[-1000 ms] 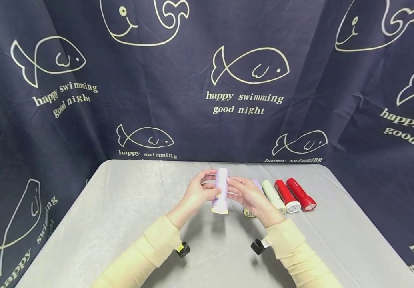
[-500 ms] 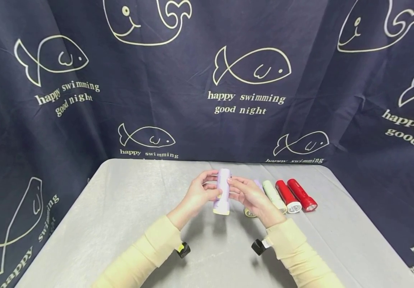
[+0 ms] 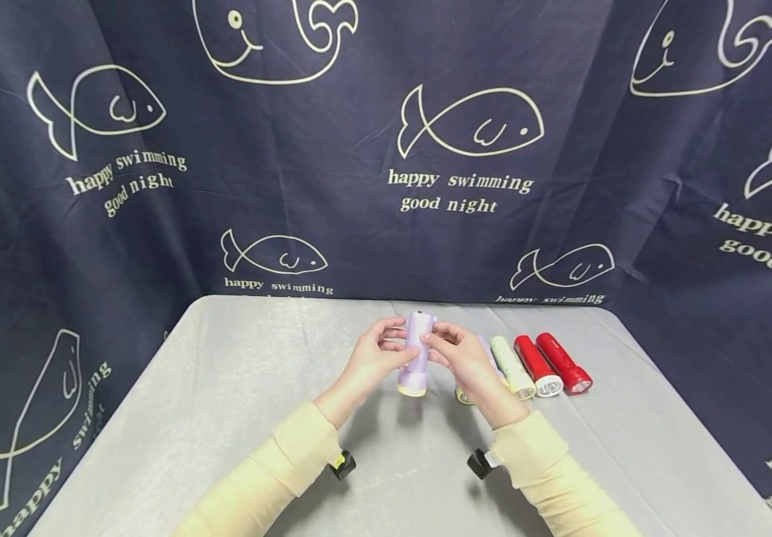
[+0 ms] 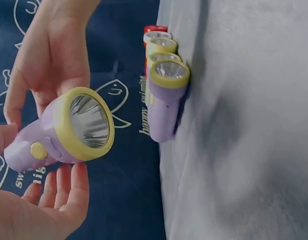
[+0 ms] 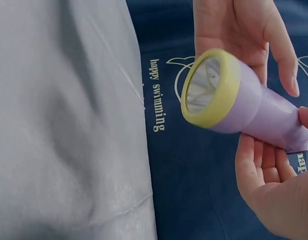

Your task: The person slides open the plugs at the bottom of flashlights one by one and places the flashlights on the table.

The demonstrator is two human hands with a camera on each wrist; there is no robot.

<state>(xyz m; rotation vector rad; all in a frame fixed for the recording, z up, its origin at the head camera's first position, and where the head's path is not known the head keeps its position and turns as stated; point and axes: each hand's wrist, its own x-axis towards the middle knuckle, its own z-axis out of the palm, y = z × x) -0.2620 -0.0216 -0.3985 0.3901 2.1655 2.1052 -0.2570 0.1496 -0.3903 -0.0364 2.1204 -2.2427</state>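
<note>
A light purple flashlight [image 3: 418, 350] with a yellow rim is held above the table between both hands, its lens end toward the person. My left hand [image 3: 374, 355] grips it from the left, thumb across the front and fingers behind. From the right, my right hand [image 3: 465, 362] pinches it nearer the tail with its thumb on top. The left wrist view shows the lens [image 4: 89, 121] and a round yellow switch [image 4: 38, 150] on its side. A small dark spot marks the tail end in the head view.
Right of the hands, several flashlights lie in a row: another purple one [image 4: 166, 105], partly behind the right hand in the head view, a pale green one [image 3: 512, 367], a red one with white head [image 3: 537, 365] and a red one [image 3: 563, 363]. A dark blue curtain [image 3: 359, 149] hangs behind the grey table [image 3: 258, 358].
The held flashlight has turned and tilted in the hands: its tail end now shows a dark spot, and its yellow switch has left the head view. The right fingers have shifted up around the tail.
</note>
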